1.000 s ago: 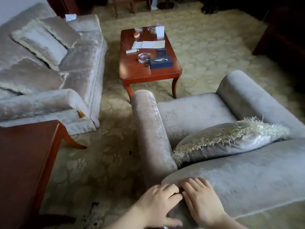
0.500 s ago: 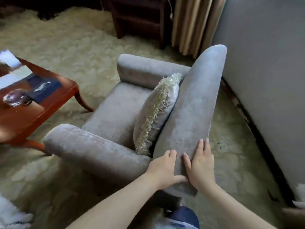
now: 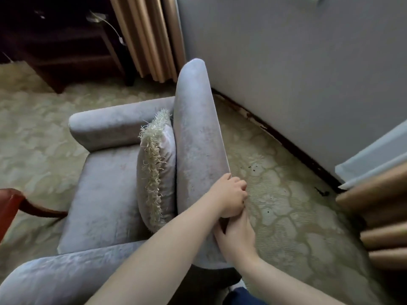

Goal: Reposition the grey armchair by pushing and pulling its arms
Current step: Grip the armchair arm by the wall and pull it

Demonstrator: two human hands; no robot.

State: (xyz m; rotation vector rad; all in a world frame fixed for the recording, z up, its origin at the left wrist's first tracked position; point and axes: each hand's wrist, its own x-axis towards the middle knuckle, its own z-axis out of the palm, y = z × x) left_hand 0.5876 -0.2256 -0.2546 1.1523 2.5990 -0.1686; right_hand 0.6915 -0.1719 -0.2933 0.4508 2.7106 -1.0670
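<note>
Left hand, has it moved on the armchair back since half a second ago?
Yes. The left hand slid across the armchair back toward the wall; its fingers now curl over the rear edge.

Pale patterned carpet (image 3: 286, 216) is meeting a grey painted wall (image 3: 297, 62)
A grey velvet cushion (image 3: 160, 172) with cream fringe is standing on its edge; a beige pleated curtain (image 3: 147, 36) is hanging beside a dark wooden cabinet (image 3: 66, 47) at the top left, and a curved red-brown wooden table leg (image 3: 33, 209) is showing at the left edge.

cushion (image 3: 157, 172) on armchair (image 3: 105, 190) seat, wall (image 3: 286, 62) right of armchair, curtain (image 3: 149, 36) behind
</note>
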